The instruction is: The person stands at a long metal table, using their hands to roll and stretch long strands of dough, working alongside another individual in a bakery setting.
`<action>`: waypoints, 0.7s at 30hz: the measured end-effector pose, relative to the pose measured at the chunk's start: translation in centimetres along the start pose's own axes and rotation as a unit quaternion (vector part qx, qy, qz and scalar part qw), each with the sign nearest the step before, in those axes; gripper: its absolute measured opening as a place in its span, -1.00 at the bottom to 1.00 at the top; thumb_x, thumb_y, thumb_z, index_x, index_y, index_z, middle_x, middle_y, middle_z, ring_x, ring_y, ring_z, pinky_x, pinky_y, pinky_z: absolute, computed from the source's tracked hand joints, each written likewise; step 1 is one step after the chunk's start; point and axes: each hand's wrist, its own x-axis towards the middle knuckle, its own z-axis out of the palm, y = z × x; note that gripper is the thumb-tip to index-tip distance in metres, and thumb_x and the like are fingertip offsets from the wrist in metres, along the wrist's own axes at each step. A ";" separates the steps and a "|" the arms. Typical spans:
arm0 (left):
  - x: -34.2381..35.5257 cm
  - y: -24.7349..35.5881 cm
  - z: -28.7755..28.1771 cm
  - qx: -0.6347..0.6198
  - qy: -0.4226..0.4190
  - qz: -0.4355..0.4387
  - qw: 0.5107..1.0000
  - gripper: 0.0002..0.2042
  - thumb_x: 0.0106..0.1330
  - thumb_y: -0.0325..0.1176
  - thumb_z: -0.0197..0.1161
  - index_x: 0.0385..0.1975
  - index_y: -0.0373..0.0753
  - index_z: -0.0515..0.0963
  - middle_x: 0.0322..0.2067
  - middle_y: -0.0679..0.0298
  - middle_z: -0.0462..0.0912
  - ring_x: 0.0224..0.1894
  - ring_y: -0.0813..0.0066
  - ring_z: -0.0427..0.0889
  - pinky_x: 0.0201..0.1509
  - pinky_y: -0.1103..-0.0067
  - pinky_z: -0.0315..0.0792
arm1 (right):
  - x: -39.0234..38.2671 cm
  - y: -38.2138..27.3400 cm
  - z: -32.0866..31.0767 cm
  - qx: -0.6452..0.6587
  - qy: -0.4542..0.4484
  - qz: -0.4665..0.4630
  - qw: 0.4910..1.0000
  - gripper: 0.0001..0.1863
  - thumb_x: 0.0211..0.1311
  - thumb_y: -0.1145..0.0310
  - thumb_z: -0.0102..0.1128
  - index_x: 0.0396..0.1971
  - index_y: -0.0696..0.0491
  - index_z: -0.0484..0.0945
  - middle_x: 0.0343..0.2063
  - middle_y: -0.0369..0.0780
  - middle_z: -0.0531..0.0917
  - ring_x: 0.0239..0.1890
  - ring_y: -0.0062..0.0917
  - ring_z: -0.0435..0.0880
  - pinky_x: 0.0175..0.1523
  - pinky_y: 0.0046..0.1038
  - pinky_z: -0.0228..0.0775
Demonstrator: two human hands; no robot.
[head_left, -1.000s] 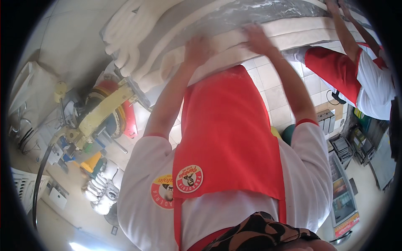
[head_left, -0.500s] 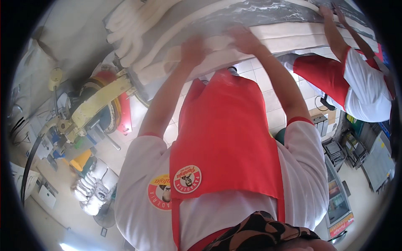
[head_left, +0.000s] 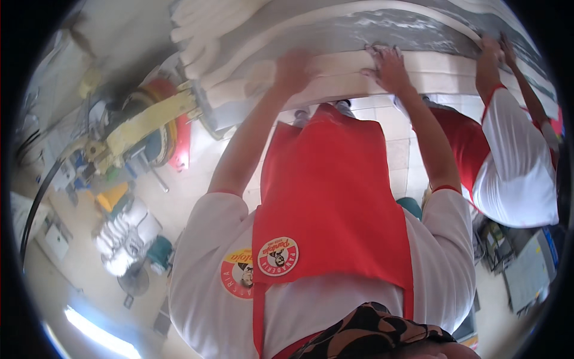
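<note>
Two long pale strips of dough point(head_left: 439, 61) lie side by side along the near edge of a grey, flour-dusted table point(head_left: 382, 29). My right hand point(head_left: 390, 70) rests palm down at the strips, its fingers spread and the fingertips reaching onto the floured surface. To its left, my left hand point(head_left: 294, 70) is over the same strips; motion blurs its fingers. Farther back, a thinner rope of dough point(head_left: 311, 19) curves across the table. Several more ropes point(head_left: 200, 54) lie bunched at the far left.
On my right a co-worker in a red apron point(head_left: 457, 140) has both hands point(head_left: 493, 51) at the dough rope. A yellowish machine arm point(head_left: 149, 122) stands left of the table. White tiled floor point(head_left: 397, 149) shows below the table edge.
My view has shifted, so the table sits farther right in it. My right hand has come into focus with spread fingers; my left stays blurred over the dough. The co-worker is leaning closer to me.
</note>
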 end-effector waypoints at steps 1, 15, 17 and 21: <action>-0.6 -2.5 -1.2 0.013 0.005 -0.007 1.000 -0.54 0.30 0.05 0.33 0.13 0.00 0.61 0.14 0.15 0.58 0.28 0.11 0.44 0.32 0.10 0.31 | 0.4 -2.5 0.6 0.009 0.020 -0.010 1.000 -0.21 0.32 -0.26 0.13 0.42 -0.11 0.32 0.30 -0.12 0.43 0.36 -0.15 0.37 0.49 0.16 -0.02; -5.5 -13.7 -5.3 -0.113 -0.126 -0.128 0.977 -0.45 0.29 0.07 0.35 0.13 -0.21 0.60 -0.01 0.06 0.66 0.08 0.17 0.64 0.22 0.37 0.46 | 6.0 -19.4 3.4 0.074 0.027 -0.065 0.995 -0.23 0.37 -0.24 0.06 0.43 -0.08 0.30 0.28 -0.08 0.41 0.38 -0.14 0.34 0.46 0.20 0.02; -5.3 -14.8 -4.9 -0.114 -0.154 -0.081 0.978 -0.39 0.19 0.10 0.44 0.13 -0.20 0.60 -0.05 0.10 0.65 0.05 0.21 0.63 0.21 0.41 0.44 | 6.0 -20.6 2.5 0.044 -0.008 -0.039 0.998 -0.21 0.38 -0.24 0.05 0.47 -0.10 0.24 0.31 -0.11 0.39 0.42 -0.16 0.30 0.46 0.21 0.01; -5.4 -17.7 -3.9 -0.266 -0.260 -0.018 0.928 -0.39 0.12 0.14 0.51 0.01 -0.21 0.62 -0.07 0.12 0.59 -0.04 0.25 0.58 0.11 0.42 0.44 | 5.9 -21.3 2.1 -0.020 -0.038 0.021 0.999 -0.16 0.36 -0.24 0.10 0.52 -0.16 0.15 0.41 -0.19 0.32 0.50 -0.23 0.21 0.49 0.25 -0.06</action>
